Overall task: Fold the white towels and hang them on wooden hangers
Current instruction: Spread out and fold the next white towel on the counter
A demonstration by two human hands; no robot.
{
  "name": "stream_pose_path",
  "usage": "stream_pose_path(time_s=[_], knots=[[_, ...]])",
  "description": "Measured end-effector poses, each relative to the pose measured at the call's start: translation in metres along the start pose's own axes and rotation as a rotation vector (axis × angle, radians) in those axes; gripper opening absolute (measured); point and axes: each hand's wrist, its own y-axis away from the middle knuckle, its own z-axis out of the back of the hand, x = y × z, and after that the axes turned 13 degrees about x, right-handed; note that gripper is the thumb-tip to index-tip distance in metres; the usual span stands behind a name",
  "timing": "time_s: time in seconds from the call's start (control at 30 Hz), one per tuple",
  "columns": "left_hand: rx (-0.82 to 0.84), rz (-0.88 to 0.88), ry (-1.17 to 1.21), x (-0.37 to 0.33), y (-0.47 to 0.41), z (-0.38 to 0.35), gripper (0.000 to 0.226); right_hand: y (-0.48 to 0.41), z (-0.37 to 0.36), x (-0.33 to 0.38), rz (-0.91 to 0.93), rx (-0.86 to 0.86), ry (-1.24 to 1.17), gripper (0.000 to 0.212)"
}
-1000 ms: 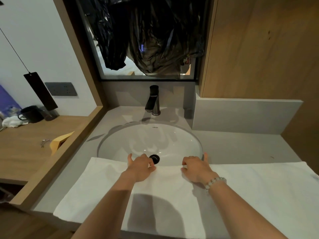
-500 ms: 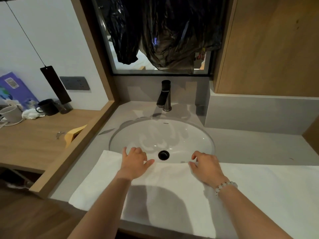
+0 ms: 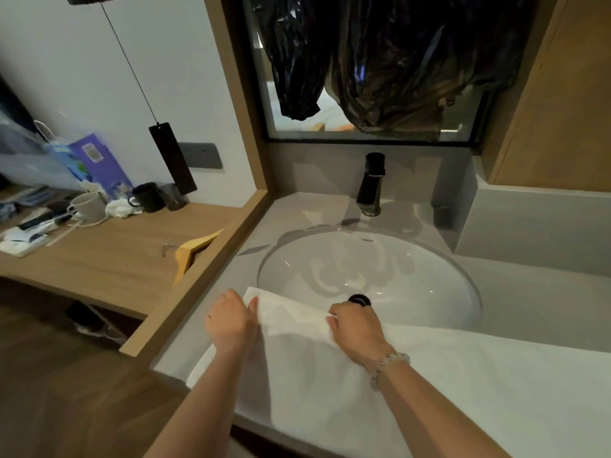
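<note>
both arms reach forward: my left hand (image 3: 229, 320) pinches the white towel (image 3: 463, 375) at its far left corner, thumb on top, and my right hand (image 3: 357, 328) clenches its bunched far edge. the towel lies on the grey counter (image 3: 535, 292), long axis left to right, far edge overlapping the sink (image 3: 330, 256).

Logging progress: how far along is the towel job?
Done: the white towel lies spread on the counter. In hand: left hand and right hand grip its left end, apparently to fold. Left: completing the fold and hanging it on the wooden hanger, lying untouched on the desk.
</note>
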Motion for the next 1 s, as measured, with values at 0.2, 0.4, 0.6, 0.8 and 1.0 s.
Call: stream_pose_path(time_s=[0.2,0.4,0.6,0.8,1.0], knots=[[-0.008,-0.09,-0.037,0.005,-0.004,0.004,0.026,-0.006,-0.001,0.003,-0.035,-0.006,0.004,0.036],[0.029,-0.056,-0.069,0.002,-0.005,0.006,0.027,-0.008,-0.006,0.003,-0.043,-0.002,0.045,0.037],[-0.115,-0.18,-0.028,-0.054,0.018,-0.003,0.038,0.032,0.015,-0.035,-0.143,-0.22,0.015,0.046],[0.087,-0.753,-0.017,-0.213,0.128,-0.055,0.033,0.158,0.049,-0.148,-0.465,-0.341,0.031,0.037],[0.375,-1.214,-0.268,-0.323,0.298,-0.114,0.038,0.334,0.059,-0.251,-0.912,-0.225,0.023,0.036]])
